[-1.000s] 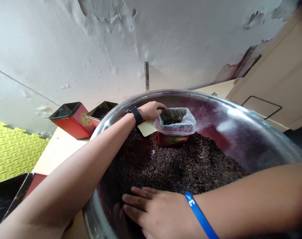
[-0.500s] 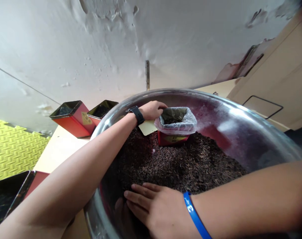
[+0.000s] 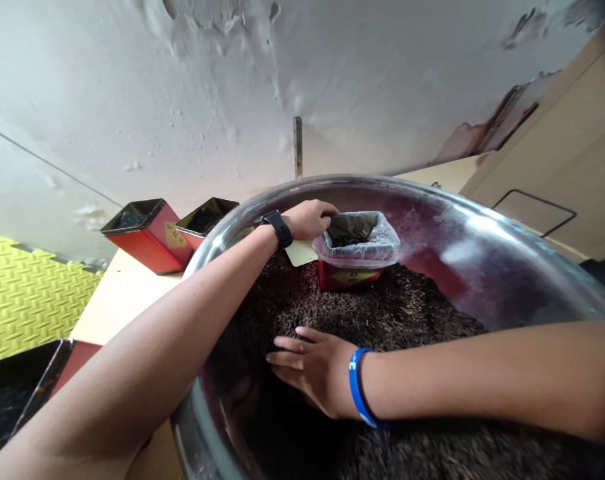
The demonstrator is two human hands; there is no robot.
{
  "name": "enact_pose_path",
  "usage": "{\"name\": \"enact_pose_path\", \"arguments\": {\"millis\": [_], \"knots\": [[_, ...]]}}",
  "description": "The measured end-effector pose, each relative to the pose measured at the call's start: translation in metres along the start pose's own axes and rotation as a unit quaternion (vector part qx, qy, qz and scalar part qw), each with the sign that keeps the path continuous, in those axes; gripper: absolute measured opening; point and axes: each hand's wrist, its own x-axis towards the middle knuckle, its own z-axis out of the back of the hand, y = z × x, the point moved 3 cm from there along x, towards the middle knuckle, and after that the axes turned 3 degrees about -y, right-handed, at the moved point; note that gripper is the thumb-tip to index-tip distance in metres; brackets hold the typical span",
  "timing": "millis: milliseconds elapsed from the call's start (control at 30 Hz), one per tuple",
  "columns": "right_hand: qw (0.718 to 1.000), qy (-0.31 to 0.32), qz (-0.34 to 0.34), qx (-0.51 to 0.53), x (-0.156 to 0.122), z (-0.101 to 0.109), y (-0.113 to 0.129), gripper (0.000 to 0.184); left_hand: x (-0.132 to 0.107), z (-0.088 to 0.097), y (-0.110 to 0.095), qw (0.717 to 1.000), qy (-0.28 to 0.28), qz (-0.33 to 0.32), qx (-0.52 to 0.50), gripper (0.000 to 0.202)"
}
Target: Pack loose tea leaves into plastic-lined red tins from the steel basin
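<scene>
A large steel basin [image 3: 512, 267] holds a heap of dark loose-leaf tea [image 3: 402, 310]. Within it a red tin [image 3: 352, 279] with a yellow label stands on the tea. A clear plastic bag [image 3: 385, 243] lines the tin and folds over its rim, with some tea inside. My left hand [image 3: 310, 219], wearing a black watch, grips the tin's left rim; its fingertips are partly hidden. Under that hand shows a pale flat piece [image 3: 301, 253]. My right hand [image 3: 317, 367], with a blue wristband, lies on the tea in front, fingers stretched and slightly spread.
Two red tins, one larger [image 3: 155, 240] and one beside it [image 3: 205, 220], stand left of the basin on a pale table [image 3: 120, 293]. Another open tin [image 3: 27, 387] is at lower left. Behind rises a peeling wall [image 3: 207, 100]; a pale panel with a wire handle [image 3: 557, 213] is at right.
My right hand has moved forward and slightly right over the tea, toward the tin, its fingers spreading a little. My left hand stays at the tin's rim.
</scene>
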Motion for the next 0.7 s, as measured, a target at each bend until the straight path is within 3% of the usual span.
{"name": "enact_pose_path", "arguments": {"millis": [133, 367, 533, 600, 700], "knots": [[0.999, 0.006, -0.034, -0.034, 0.008, 0.003, -0.031, 0.040, 0.001, 0.001, 0.000, 1.000, 0.000, 0.003, 0.005, 0.040], [0.994, 0.031, -0.089, -0.053, 0.011, 0.022, -0.069, 0.044, 0.003, 0.000, 0.003, 1.000, -0.007, 0.004, -0.008, 0.041], [0.989, -0.009, -0.133, 0.066, 0.004, 0.038, -0.095, 0.074, 0.003, 0.000, 0.002, 1.000, -0.003, 0.000, -0.011, 0.041], [0.980, -0.027, -0.153, 0.127, 0.001, 0.033, -0.102, 0.083, 0.003, 0.000, 0.002, 1.000, -0.001, 0.002, -0.014, 0.041], [0.963, -0.078, -0.181, 0.182, 0.001, 0.019, -0.101, 0.080, 0.004, 0.000, 0.003, 1.000, -0.003, 0.007, -0.017, 0.041]]}}
